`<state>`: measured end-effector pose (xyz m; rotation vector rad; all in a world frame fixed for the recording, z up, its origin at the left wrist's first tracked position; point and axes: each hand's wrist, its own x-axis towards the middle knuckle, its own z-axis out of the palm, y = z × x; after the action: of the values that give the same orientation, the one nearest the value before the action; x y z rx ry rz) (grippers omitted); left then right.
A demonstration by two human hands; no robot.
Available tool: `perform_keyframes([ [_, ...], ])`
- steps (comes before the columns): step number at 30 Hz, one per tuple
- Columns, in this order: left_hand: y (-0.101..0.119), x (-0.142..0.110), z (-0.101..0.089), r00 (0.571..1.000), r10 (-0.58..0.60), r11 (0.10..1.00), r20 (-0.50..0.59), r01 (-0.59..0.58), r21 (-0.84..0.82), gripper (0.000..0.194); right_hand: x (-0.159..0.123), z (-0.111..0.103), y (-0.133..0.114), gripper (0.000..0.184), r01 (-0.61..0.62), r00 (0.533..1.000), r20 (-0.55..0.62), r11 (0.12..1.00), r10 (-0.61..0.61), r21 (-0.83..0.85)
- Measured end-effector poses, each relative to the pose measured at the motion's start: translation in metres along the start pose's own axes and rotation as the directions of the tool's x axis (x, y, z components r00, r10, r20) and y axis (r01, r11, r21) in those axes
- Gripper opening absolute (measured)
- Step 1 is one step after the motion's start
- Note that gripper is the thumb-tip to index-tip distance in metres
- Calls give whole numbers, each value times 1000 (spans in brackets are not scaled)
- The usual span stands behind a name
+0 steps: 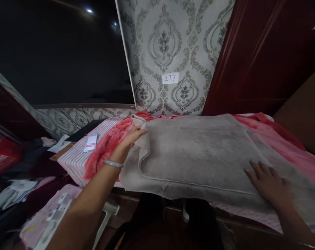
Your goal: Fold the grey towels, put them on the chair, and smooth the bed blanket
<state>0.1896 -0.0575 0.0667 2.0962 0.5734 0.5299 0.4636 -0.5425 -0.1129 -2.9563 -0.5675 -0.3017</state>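
A grey plush blanket [193, 149] lies spread and partly folded in front of me, with a raised seam along its near side. At its left end my left hand [133, 137] grips the turned-up edge between thumb and fingers, a pale bangle on that wrist. My right hand [270, 182] rests flat on the blanket's right part, fingers spread. Beneath the grey blanket shows a red and pink fleecy blanket [105, 146], bunched up at the left and also visible at the right.
Under the blankets is a striped cloth [74, 161]. A large dark television [63, 55] hangs behind on the left, beside a wall label marked 277 [170, 78]. Dark red wood panelling [251, 55] stands at the right. Clothes [19, 191] are heaped at the lower left.
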Motion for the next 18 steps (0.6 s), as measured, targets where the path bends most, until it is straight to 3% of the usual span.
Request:
perform_keyframes([
  [3,20,12,64,983,105,988,151,-120,98,25,0,-2,-2,80,-14,1000,-13,998,15,58],
  [6,24,5,126,945,154,947,288,-225,230,8,1,-1,-2,79,-29,999,-35,995,32,98],
  [9,16,-13,166,928,158,904,337,-273,329,3,2,0,-3,78,-30,999,-35,994,33,104],
  [12,9,-25,176,925,163,870,344,-299,393,12,2,-2,-4,77,-36,999,-15,995,37,89],
  [18,7,-35,172,915,188,845,358,-336,415,19,1,-14,-9,69,-68,998,3,995,68,72],
])
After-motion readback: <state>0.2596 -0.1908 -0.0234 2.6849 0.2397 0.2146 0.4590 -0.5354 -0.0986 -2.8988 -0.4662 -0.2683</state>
